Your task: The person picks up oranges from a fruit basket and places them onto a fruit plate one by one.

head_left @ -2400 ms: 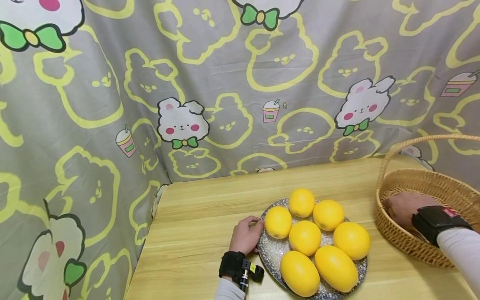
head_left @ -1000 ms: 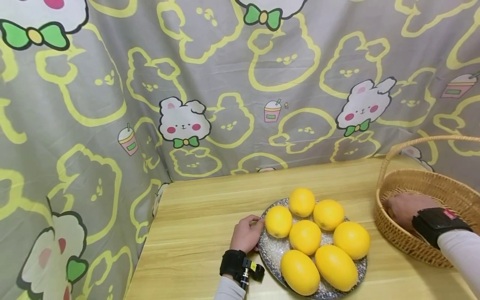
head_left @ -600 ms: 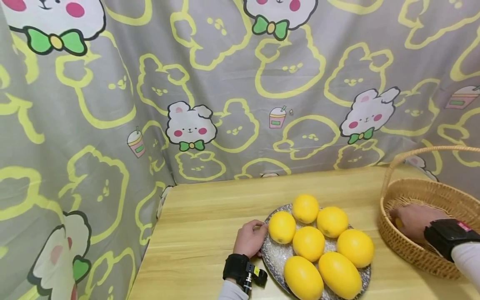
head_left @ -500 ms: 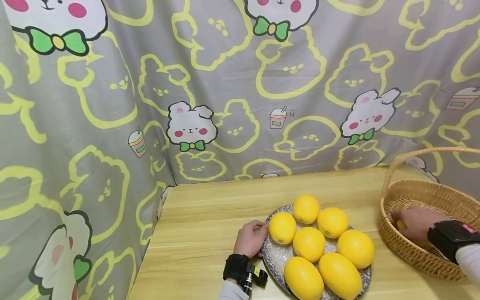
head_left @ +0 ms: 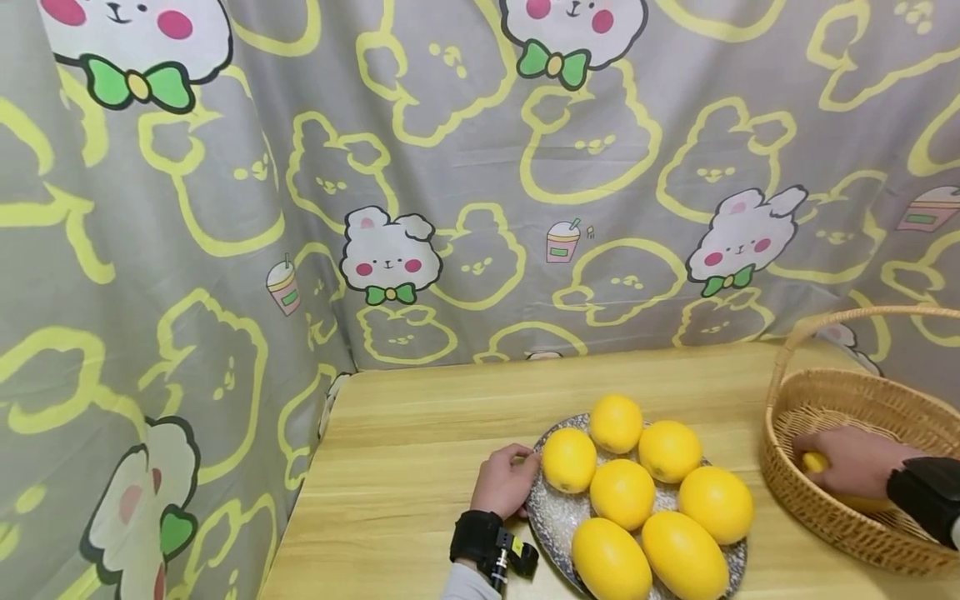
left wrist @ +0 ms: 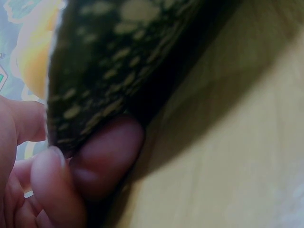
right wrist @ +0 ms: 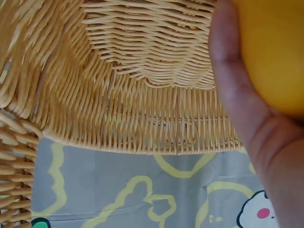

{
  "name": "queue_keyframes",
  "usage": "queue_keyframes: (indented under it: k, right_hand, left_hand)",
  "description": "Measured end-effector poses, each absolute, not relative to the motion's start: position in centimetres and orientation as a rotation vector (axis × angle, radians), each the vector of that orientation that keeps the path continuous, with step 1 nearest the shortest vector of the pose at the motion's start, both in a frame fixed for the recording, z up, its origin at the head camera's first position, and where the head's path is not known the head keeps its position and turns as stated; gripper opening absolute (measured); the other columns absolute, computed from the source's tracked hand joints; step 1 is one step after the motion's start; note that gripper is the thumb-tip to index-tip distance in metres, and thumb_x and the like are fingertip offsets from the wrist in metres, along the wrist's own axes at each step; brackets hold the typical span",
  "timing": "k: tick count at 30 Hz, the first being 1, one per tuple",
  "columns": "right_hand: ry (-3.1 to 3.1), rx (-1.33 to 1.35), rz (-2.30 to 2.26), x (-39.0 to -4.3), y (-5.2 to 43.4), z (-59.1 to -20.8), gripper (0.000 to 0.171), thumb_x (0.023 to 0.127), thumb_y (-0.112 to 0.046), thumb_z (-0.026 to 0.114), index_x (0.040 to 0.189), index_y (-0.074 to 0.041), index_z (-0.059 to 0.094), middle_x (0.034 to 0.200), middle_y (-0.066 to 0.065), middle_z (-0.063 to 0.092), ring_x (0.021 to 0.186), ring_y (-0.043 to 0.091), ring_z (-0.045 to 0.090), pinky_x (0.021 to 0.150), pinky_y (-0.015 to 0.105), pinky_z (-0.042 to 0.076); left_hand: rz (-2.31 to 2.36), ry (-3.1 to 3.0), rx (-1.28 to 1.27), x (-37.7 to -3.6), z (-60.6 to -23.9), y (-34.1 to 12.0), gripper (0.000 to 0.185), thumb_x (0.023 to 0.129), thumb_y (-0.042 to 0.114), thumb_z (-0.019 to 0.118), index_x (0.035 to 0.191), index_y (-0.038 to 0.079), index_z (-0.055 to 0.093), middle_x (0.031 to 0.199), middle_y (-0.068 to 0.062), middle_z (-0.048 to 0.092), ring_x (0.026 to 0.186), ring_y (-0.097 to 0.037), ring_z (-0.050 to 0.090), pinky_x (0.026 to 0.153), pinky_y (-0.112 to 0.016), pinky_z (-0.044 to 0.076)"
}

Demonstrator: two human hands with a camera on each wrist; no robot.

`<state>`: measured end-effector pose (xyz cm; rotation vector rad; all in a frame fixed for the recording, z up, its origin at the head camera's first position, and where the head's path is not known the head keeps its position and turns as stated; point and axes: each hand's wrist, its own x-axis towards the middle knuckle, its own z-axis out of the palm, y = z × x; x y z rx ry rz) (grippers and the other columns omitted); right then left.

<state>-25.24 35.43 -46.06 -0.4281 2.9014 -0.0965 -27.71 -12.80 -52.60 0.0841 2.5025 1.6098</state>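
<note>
While the table (head_left: 405,467) fills the lower frame, the basket (head_left: 840,517) sits lower right; inside it the right hand (head_left: 855,460) curls round a lemon (head_left: 814,462), long axis roughly level, pointing left. Plate (head_left: 551,521), lower centre: left hand (head_left: 506,482) pinches its left rim.

Light wood-grain counter (head_left: 420,467), corner at left. Behind it and down the left side hangs a grey curtain (head_left: 450,150) printed with yellow bear outlines, white bunny faces with green bow ties (head_left: 390,254), and small pink drink cups (head_left: 562,242). Seven yellow lemons (head_left: 622,493) on the speckled dish: three at the back, one in the middle, three larger ones toward the near rim.
</note>
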Motion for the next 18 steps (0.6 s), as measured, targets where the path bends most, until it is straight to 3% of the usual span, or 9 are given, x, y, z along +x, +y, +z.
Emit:
queue_keyframes:
  k: [3, 7, 10, 11, 18]
  right_hand:
    - [2.900, -0.412, -0.092, -25.1, 35.4, -45.5, 0.014, 0.091, -0.025, 0.071, 0.104, -0.020, 0.068, 0.087, -0.004, 0.065, 0.070, 0.004, 0.048, 0.063, 0.027, 0.039]
    - [2.914, -0.403, -0.064, -25.0, 34.9, -44.0, 0.026, 0.092, -0.035, 0.073, 0.111, -0.017, 0.069, 0.089, -0.001, 0.068, 0.074, 0.009, 0.058, 0.064, 0.032, 0.048]
    - [2.913, -0.381, -0.054, -25.0, 34.7, -42.9, 0.036, 0.092, -0.041, 0.073, 0.115, -0.014, 0.069, 0.100, 0.008, 0.075, 0.079, 0.019, 0.067, 0.066, 0.043, 0.056]
    - [2.918, -0.374, -0.042, -25.0, 34.7, -42.8, 0.039, 0.092, -0.043, 0.073, 0.117, -0.013, 0.069, 0.099, 0.006, 0.074, 0.077, 0.016, 0.065, 0.065, 0.041, 0.054]
    - [2.987, -0.382, 0.040, -24.4, 33.9, -41.5, 0.057, 0.089, -0.049, 0.075, 0.125, -0.005, 0.070, 0.113, 0.025, 0.072, 0.089, 0.038, 0.071, 0.075, 0.060, 0.058]
  left_hand:
    - [1.611, 2.507, 0.093, -27.7, -52.5, -12.7, 0.031, 0.102, 0.041, 0.062, 0.117, 0.016, 0.073, 0.071, 0.003, 0.065, 0.038, -0.011, 0.047, 0.038, -0.024, 0.048]
    - [1.614, 2.511, 0.101, -27.7, -52.3, -12.8, 0.031, 0.102, 0.041, 0.062, 0.116, 0.016, 0.074, 0.073, 0.003, 0.067, 0.038, -0.011, 0.048, 0.038, -0.025, 0.048]
    - [1.614, 2.509, 0.102, -27.7, -52.4, -12.8, 0.031, 0.102, 0.040, 0.062, 0.116, 0.016, 0.074, 0.074, 0.003, 0.067, 0.038, -0.011, 0.048, 0.038, -0.025, 0.049]
    - [1.612, 2.509, 0.102, -27.7, -52.5, -12.8, 0.031, 0.102, 0.041, 0.062, 0.116, 0.016, 0.074, 0.075, 0.003, 0.068, 0.038, -0.011, 0.048, 0.038, -0.025, 0.049]
    - [1.599, 2.528, 0.114, -27.5, -52.5, -12.8, 0.034, 0.102, 0.042, 0.062, 0.118, 0.014, 0.073, 0.076, 0.002, 0.070, 0.037, -0.010, 0.048, 0.037, -0.024, 0.048]
